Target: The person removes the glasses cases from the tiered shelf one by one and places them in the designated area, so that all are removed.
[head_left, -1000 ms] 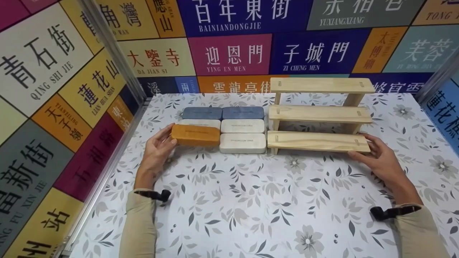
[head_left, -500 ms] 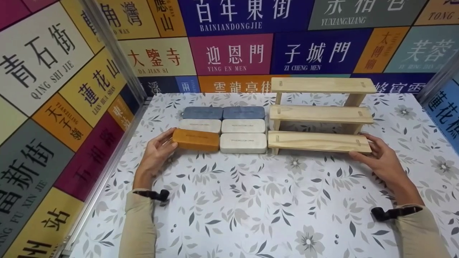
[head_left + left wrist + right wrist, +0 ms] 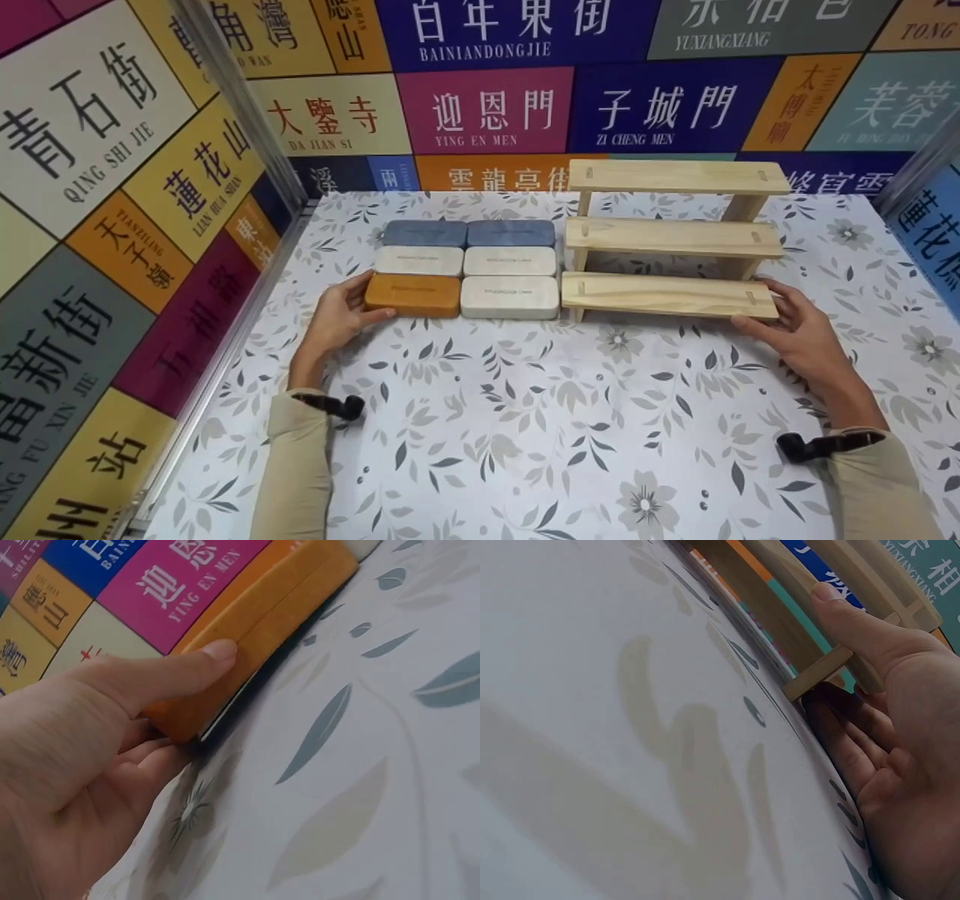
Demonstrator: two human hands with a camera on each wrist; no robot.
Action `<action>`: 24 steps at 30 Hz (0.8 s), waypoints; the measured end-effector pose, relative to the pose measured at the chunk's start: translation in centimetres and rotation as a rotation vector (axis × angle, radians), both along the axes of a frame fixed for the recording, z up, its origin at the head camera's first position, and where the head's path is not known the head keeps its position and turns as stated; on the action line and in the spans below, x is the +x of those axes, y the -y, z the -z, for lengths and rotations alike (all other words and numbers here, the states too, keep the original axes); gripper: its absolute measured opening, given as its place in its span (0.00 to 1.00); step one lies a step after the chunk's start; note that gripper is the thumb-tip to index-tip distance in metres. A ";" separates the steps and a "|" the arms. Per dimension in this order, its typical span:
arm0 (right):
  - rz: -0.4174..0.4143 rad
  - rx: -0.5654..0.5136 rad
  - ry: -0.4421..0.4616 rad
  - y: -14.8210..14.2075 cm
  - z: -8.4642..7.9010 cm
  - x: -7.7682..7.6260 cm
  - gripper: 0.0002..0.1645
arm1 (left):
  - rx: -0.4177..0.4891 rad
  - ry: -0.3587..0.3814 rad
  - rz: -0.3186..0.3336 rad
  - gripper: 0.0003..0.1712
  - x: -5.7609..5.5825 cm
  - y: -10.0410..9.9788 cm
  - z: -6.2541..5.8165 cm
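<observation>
My left hand point(image 3: 341, 316) grips the left end of an orange case point(image 3: 412, 295), a long box with rounded corners. In the left wrist view my thumb presses the long side of that orange case point(image 3: 274, 615), along which a seam runs; the other fingers are around its end. The case lies in the front row, left of a white case point(image 3: 510, 297). My right hand point(image 3: 806, 337) holds the right end of the lowest board of a three-tier wooden stand point(image 3: 667, 295). Thumb and fingers lie around that end in the right wrist view, the fingertips partly hidden.
Behind the front row lie two white cases point(image 3: 418, 260) and two blue cases point(image 3: 425, 232), side by side. The stand rises just right of them. A flower-patterned cloth point(image 3: 480, 450) covers the table. Sign-printed panels point(image 3: 484, 109) stand at the back and left.
The orange case has come down from a tilt, partly over the white one behind, to lie flat in the front row. My left thumb has moved along its front. The right hand stays put.
</observation>
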State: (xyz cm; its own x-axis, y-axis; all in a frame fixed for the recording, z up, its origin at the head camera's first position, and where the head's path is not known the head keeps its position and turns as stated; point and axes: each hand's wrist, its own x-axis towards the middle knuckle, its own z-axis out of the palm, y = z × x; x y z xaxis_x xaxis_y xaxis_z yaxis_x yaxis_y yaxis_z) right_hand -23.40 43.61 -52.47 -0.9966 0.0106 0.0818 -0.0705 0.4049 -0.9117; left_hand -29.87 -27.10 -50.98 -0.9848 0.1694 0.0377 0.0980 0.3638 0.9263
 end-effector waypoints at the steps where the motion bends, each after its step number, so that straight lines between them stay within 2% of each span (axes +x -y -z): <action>1: 0.004 -0.003 0.004 0.0 0.0 0.0 0.50 | -0.018 -0.006 -0.005 0.56 0.0 -0.1 0.0; 10: -0.005 -0.037 0.003 -0.1 -0.3 0.1 0.51 | -0.152 -0.084 -0.002 0.52 0.1 -1.1 -0.4; 19: 0.004 -0.012 0.005 -0.4 -0.3 0.3 0.51 | -0.219 -0.122 0.006 0.58 0.0 -1.6 -0.7; 24: 0.004 0.001 0.016 -0.4 -0.5 0.2 0.52 | -0.283 -0.106 -0.027 0.61 0.1 -2.0 -1.1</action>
State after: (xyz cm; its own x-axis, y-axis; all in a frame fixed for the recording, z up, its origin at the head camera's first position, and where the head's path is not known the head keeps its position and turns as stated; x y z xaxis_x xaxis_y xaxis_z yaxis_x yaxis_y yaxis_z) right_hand -23.17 44.01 -51.93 -0.9977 0.0150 0.0659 -0.0541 0.4062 -0.9122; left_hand -29.78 -25.09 -49.86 -0.9822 0.1618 0.0956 0.1757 0.6099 0.7728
